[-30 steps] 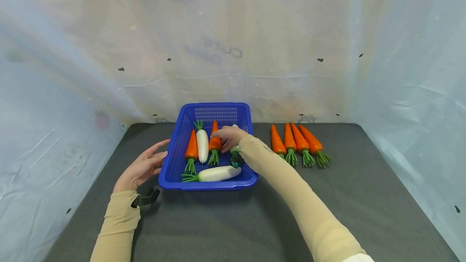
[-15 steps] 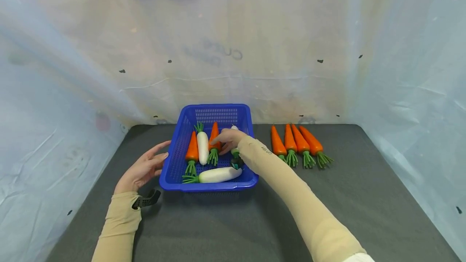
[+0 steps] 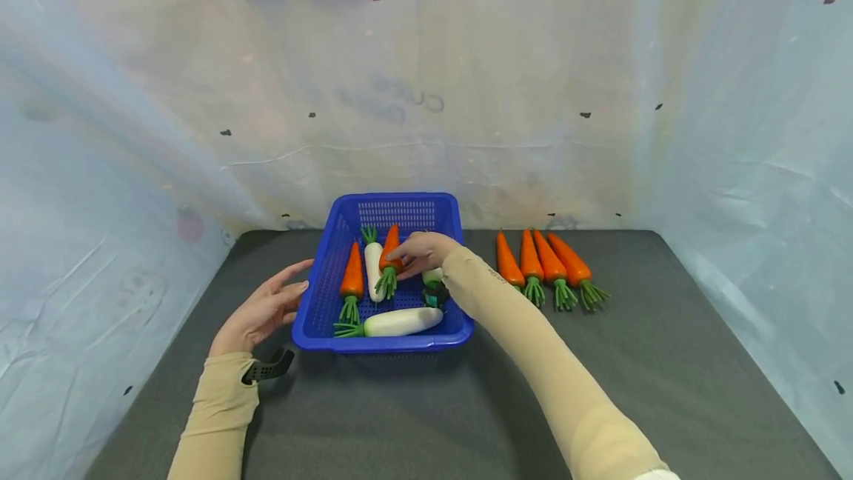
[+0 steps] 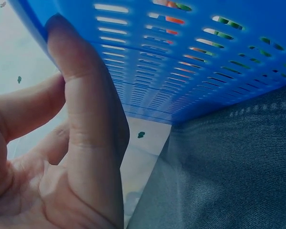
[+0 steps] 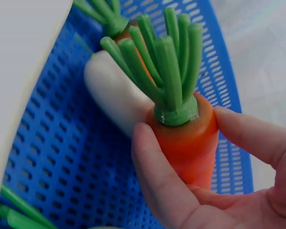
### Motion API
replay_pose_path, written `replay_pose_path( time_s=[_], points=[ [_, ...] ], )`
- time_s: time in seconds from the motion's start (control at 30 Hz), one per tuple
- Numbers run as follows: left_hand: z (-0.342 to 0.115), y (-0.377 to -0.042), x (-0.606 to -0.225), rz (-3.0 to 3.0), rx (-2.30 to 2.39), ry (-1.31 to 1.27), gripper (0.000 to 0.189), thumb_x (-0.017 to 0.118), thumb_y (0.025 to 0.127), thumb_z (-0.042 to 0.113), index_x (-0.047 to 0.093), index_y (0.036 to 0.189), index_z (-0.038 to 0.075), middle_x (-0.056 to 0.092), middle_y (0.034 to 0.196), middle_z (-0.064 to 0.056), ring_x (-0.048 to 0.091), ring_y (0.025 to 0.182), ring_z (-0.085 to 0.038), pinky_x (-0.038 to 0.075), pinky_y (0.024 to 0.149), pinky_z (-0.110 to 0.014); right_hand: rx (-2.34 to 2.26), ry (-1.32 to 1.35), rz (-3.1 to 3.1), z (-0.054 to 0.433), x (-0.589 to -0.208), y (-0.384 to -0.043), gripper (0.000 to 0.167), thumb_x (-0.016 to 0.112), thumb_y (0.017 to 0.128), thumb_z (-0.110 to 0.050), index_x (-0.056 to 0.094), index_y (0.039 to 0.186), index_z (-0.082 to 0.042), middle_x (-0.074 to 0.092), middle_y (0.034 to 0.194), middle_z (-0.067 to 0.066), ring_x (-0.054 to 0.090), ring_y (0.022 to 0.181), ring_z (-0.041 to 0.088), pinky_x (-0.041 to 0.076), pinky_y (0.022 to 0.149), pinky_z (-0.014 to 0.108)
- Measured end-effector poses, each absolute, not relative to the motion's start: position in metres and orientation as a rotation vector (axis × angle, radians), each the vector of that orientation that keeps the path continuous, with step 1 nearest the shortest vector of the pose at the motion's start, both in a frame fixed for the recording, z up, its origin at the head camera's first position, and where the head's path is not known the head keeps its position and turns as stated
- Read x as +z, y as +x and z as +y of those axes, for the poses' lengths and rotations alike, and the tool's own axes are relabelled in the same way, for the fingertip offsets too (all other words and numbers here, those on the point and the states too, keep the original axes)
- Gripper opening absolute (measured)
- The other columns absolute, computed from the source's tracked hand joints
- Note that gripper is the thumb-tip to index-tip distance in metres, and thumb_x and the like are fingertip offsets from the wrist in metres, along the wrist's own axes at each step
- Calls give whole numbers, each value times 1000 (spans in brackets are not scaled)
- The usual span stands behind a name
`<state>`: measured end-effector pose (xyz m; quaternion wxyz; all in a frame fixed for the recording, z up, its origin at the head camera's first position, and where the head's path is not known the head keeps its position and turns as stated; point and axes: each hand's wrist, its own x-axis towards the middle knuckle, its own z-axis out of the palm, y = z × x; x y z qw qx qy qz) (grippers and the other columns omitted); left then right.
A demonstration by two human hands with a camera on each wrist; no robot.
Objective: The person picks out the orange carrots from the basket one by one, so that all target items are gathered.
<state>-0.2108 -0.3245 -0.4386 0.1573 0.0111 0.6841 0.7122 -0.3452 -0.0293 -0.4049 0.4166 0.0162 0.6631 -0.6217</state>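
Note:
My right hand pinches an orange carrot near its green top, thumb and fingers on opposite sides in the right wrist view. This carrot is inside the blue basket, partly over a white radish. Another carrot lies left of that radish, and a second radish lies along the front. One more white vegetable is mostly hidden under my right wrist. My left hand touches the basket's left side with extended fingers; the left wrist view shows a fingertip against the perforated wall.
Several carrots lie side by side right of the basket, green tops toward me. Dark grey cloth covers the table. Pale plastic sheeting rises behind it and at both sides.
The carrot in my right hand has shifted slightly left and up, now overlapping the white radish beside it. My left hand stays against the basket.

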Motion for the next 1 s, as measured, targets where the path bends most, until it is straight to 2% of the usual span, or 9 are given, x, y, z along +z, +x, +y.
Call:
replay_pose_path(
  time_s=[0.1,0.17,0.27,0.37,0.47,0.6,0.83,1.0],
  points=[
    [-324,-212,-437,1932,2058,18,61,53,99,26,22,152,19,63,120,-4,66,96,-21,53,83,-40,-1571,18,1635,-28,-401,-344,37,65,89,0,52,124,6,54,104,22,60,95,32,47,94,47],
    [-324,-212,-436,1914,2064,23,61,52,100,24,21,152,19,63,118,-4,66,94,-20,54,83,-39,-1578,-4,1625,-26,-396,-342,42,64,90,-1,49,129,5,55,103,20,59,97,31,47,94,47],
    [-324,-212,-435,1898,2067,28,60,51,101,23,21,152,18,64,116,-4,66,93,-20,54,82,-39,-1600,-25,1600,-21,-388,-340,57,63,92,-2,37,142,3,53,115,21,57,106,32,46,94,47],
    [-324,-212,-434,1903,2062,22,61,51,100,23,20,152,19,64,116,-4,66,93,-20,54,82,-39,-1628,-32,1572,-14,-379,-338,69,63,92,-3,25,149,-3,42,136,24,51,119,34,47,94,46],
    [-325,-212,-434,1919,2051,14,62,53,100,25,20,153,19,64,117,-4,66,95,-21,54,83,-40,-1647,-46,1565,-4,-370,-336,70,62,93,-4,22,151,-6,32,146,23,42,128,37,47,95,46],
    [-325,-212,-434,1934,2034,7,63,53,100,25,20,153,20,63,119,-4,65,96,-21,53,83,-40,-1662,-97,1561,13,-360,-334,67,58,95,-3,22,151,-9,33,145,22,40,129,40,44,98,46],
    [-325,-212,-435,1938,2032,-1,64,53,100,25,19,153,19,63,118,-4,66,96,-21,54,83,-40,-1670,-200,1582,51,-340,-330,69,56,96,-3,18,152,-11,39,139,22,47,124,38,40,101,47],
    [-325,-212,-433,1929,2037,-4,64,52,100,23,18,153,19,64,117,-3,66,94,-21,54,82,-40,-1632,-289,1663,85,-331,-328,72,56,96,-5,12,153,-10,31,147,21,46,125,37,38,103,47]
  ],
)
